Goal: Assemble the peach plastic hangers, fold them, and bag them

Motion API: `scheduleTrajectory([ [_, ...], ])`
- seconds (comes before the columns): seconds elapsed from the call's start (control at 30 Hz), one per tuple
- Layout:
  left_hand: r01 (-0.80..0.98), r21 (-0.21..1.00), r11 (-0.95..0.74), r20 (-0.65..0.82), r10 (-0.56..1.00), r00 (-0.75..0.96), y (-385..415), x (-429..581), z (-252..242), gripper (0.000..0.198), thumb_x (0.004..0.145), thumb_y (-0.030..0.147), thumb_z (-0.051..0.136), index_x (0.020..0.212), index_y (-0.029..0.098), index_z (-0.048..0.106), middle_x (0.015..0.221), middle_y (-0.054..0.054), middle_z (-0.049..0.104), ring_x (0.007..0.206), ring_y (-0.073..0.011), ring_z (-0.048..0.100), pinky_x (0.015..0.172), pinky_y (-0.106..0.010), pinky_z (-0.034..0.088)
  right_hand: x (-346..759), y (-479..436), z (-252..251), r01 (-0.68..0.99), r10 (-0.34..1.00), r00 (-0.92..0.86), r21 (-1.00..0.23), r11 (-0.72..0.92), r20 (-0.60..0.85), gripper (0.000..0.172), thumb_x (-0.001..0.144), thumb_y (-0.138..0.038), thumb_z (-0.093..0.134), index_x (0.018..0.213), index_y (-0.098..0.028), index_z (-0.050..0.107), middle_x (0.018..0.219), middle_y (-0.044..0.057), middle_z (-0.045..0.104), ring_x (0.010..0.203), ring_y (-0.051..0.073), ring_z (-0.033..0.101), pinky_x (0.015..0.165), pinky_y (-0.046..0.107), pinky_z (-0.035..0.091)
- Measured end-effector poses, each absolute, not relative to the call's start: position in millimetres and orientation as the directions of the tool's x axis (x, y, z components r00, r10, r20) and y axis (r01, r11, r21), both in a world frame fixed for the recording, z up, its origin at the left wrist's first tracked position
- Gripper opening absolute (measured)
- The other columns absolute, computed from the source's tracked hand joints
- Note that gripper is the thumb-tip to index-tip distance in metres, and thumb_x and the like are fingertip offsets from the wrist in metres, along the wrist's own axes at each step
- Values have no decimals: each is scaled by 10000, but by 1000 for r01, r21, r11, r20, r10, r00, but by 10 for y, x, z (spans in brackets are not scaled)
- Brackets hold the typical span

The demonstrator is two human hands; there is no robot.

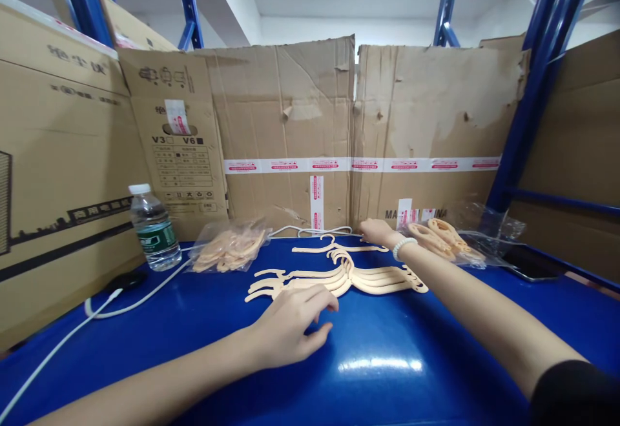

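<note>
Several beige plastic hangers [329,279] lie stacked in the middle of the blue table, their hooks pointing away from me. Just in front of the stack, at its left side, is my left hand [295,323], palm down, thumb and fingers apart, holding nothing. A single beige hanger [314,249] lies flat behind the stack. My right hand [381,232], with a beaded bracelet at the wrist, reaches past the stack to the right end of that single hanger. Its fingertips are turned away, so whether they grip or touch anything is hidden.
Clear bags of beige hangers lie at the left [230,248] and right [443,239]. A water bottle [154,229], a black mouse-like object [126,281] and a white cable [140,303] are at left, a phone [527,264] at right. Cardboard panels [285,122] wall the back.
</note>
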State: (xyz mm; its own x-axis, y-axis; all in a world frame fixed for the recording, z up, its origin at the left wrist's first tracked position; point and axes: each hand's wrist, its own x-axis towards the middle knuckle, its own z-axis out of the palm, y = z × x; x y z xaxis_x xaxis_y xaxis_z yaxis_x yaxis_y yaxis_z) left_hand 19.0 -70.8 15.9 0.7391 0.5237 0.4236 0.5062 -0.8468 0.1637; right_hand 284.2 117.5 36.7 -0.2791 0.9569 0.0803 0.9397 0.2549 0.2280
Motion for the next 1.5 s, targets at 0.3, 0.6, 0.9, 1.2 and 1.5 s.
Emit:
scheduleTrajectory([
  [0.3, 458, 231, -858, 435, 512, 740, -855, 193, 83, 193, 814, 136, 531, 997, 193, 549, 879, -28, 635, 699, -147, 584, 656, -254, 422, 2823, 1181, 230, 939, 948, -304, 195, 282, 96, 317, 932, -322, 584, 1207, -165, 569, 1212, 93, 594, 1011, 220, 618, 845, 419, 533],
  [0.6, 394, 659, -640, 347, 724, 596, -857, 343, 121, 167, 770, 129, 566, 928, 177, 591, 838, -28, 638, 688, -139, 578, 633, -249, 455, 2800, 904, 645, 895, 867, -327, -172, 412, 377, 201, 931, -282, 583, 1082, -156, 622, 1088, 67, 650, 931, 188, 640, 817, 384, 541],
  [0.9, -174, 984, 29, 35, 934, 356, -665, 558, 132, 454, 770, 471, 704, 1073, 171, 547, 1025, -93, 651, 662, -124, 628, 616, -268, 483, 2246, -159, 471, 326, 766, -320, -695, 641, 557, 204, 789, -336, 683, 770, -181, 552, 700, -3, 662, 607, 133, 657, 591, 258, 550],
  [1.2, -293, 956, 5, 65, 971, 230, -683, 478, 128, 430, 711, 515, 753, 832, 166, 532, 748, 3, 619, 558, -98, 561, 505, -225, 440, 2274, -278, 370, 166, 753, -535, -826, 538, 383, 276, 815, -424, 676, 791, -155, 622, 743, 34, 702, 658, 152, 677, 630, 278, 558],
  [1.5, -220, 975, -13, 56, 980, 193, -623, 251, 142, 385, 713, 437, 777, 785, 146, 535, 701, 4, 617, 540, -79, 534, 499, -205, 415, 2744, 690, 250, 808, 815, -478, -198, 554, 329, 164, 916, -213, 588, 1042, -127, 648, 1083, 125, 666, 1024, 235, 627, 914, 413, 489],
])
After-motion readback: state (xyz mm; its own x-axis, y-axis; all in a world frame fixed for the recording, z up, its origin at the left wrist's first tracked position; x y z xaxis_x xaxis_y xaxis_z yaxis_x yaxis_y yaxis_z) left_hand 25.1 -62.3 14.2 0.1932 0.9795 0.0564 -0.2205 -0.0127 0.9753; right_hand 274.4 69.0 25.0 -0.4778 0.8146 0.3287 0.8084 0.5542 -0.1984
